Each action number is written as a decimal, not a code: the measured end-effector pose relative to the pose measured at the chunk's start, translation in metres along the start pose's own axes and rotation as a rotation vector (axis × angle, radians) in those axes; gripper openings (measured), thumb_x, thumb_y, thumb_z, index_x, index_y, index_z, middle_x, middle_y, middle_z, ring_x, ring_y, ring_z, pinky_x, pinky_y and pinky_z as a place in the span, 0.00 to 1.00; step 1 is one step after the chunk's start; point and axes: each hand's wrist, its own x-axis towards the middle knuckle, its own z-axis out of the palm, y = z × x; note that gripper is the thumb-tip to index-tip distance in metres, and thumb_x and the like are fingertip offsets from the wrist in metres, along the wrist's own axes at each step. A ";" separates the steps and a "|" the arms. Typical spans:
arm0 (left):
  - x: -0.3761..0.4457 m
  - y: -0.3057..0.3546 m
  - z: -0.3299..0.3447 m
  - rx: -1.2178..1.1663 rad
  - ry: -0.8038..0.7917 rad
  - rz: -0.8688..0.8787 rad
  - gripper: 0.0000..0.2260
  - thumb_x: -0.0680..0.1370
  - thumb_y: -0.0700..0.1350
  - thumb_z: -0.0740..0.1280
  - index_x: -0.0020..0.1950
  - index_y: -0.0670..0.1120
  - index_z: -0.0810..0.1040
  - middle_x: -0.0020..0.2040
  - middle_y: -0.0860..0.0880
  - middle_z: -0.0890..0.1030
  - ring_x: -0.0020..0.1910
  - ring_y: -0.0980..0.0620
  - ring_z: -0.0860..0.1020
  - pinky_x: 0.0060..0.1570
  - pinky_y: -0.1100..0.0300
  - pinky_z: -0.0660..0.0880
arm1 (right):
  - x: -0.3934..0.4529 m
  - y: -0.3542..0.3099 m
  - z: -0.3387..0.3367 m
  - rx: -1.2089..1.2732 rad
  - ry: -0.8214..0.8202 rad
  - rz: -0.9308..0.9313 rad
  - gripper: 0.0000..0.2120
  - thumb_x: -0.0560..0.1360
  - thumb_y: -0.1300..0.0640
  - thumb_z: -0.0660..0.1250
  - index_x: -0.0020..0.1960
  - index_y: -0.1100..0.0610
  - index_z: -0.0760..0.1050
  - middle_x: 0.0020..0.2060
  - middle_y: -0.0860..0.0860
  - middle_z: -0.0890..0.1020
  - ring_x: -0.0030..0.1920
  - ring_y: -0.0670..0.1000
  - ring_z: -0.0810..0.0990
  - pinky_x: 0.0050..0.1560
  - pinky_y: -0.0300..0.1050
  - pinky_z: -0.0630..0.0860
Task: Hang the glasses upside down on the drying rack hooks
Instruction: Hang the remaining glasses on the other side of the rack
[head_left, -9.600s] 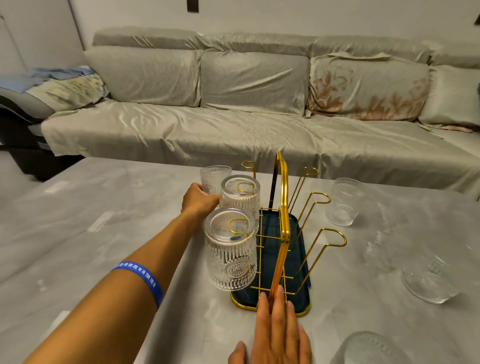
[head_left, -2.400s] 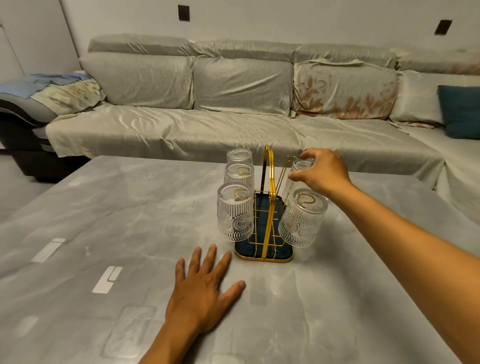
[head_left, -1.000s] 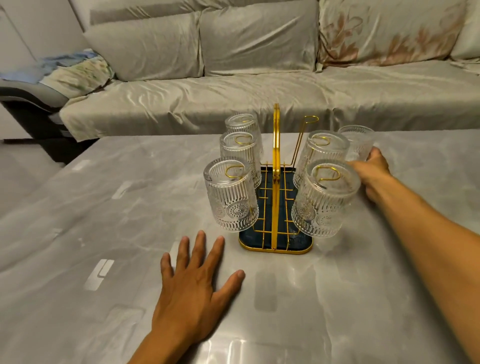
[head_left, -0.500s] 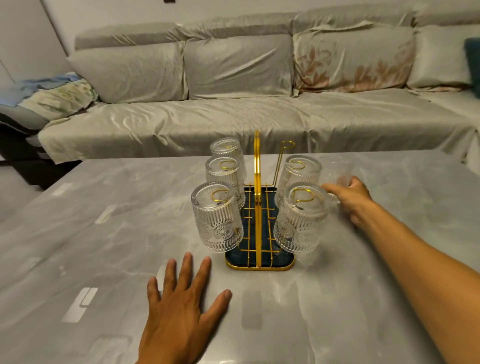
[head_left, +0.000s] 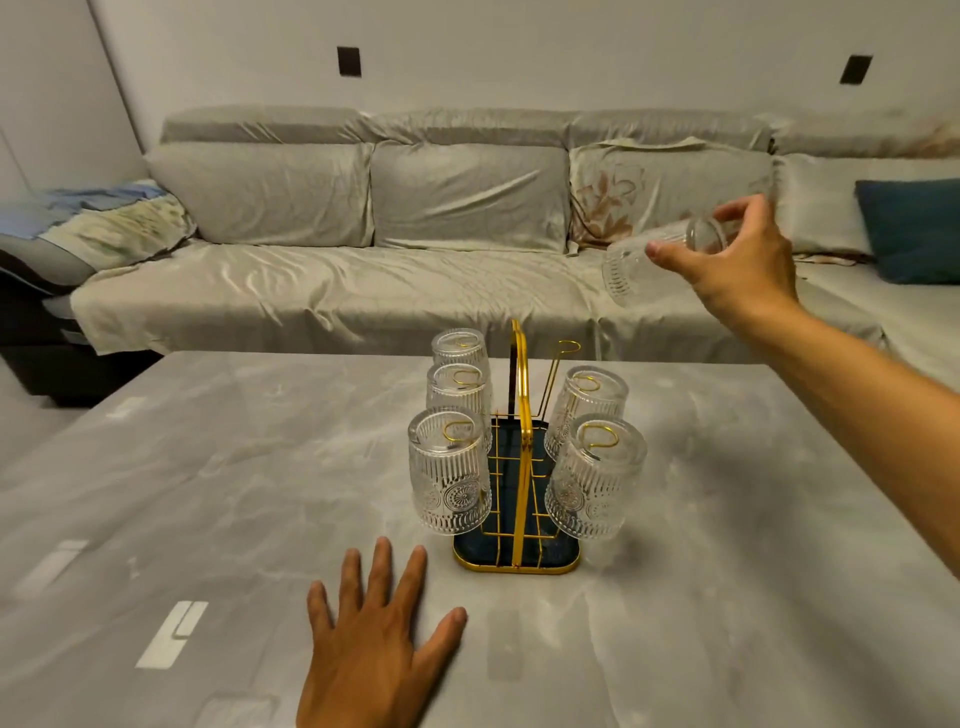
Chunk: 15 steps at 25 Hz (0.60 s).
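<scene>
At the upper right of the frame the right hand (head_left: 737, 265) holds a clear ribbed glass (head_left: 652, 262) in the air, well above the worktop (head_left: 234, 493) and up and to the right of the drying rack (head_left: 517, 493). Its fingers (head_left: 743, 210) and thumb are closed around the base end. The glass lies tilted, its long axis running from upper right down to lower left, with the base toward the hand and the open mouth pointing down-left toward the rack.

The gold wire rack stands at the centre of the frame on a dark tray (head_left: 470, 548), its tall handle running away from the camera. Five glasses hang mouth-down on its hooks: three in a row on the left, the nearest (head_left: 449, 470) largest in view, and two on the right, the nearest (head_left: 596, 478) leaning outward. One bare hook (head_left: 566, 347) stands free at the far right of the rack, in the upper centre.

At the bottom centre the left hand (head_left: 374, 644) lies flat on the worktop, palm down, fingers spread and holding nothing, just left of the tray. A grey sofa (head_left: 415, 218) fills the background.
</scene>
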 end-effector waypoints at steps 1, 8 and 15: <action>0.000 0.001 0.000 0.003 -0.006 -0.003 0.42 0.62 0.78 0.30 0.75 0.65 0.37 0.79 0.53 0.37 0.77 0.47 0.34 0.72 0.40 0.33 | 0.000 -0.009 0.005 -0.020 -0.014 -0.032 0.38 0.58 0.32 0.73 0.58 0.52 0.67 0.51 0.50 0.76 0.49 0.53 0.75 0.46 0.50 0.72; 0.009 -0.001 0.001 0.056 -0.082 -0.034 0.39 0.65 0.78 0.36 0.74 0.65 0.34 0.78 0.52 0.33 0.76 0.45 0.32 0.69 0.38 0.31 | -0.021 -0.021 0.064 -0.182 -0.186 -0.138 0.26 0.65 0.39 0.74 0.53 0.54 0.73 0.53 0.58 0.80 0.54 0.61 0.74 0.45 0.49 0.70; 0.011 -0.002 0.005 0.080 -0.092 -0.030 0.38 0.66 0.78 0.37 0.73 0.65 0.33 0.77 0.53 0.32 0.75 0.45 0.32 0.68 0.38 0.29 | -0.038 -0.008 0.095 -0.248 -0.291 -0.165 0.21 0.66 0.44 0.74 0.52 0.54 0.73 0.49 0.57 0.81 0.55 0.60 0.68 0.41 0.49 0.64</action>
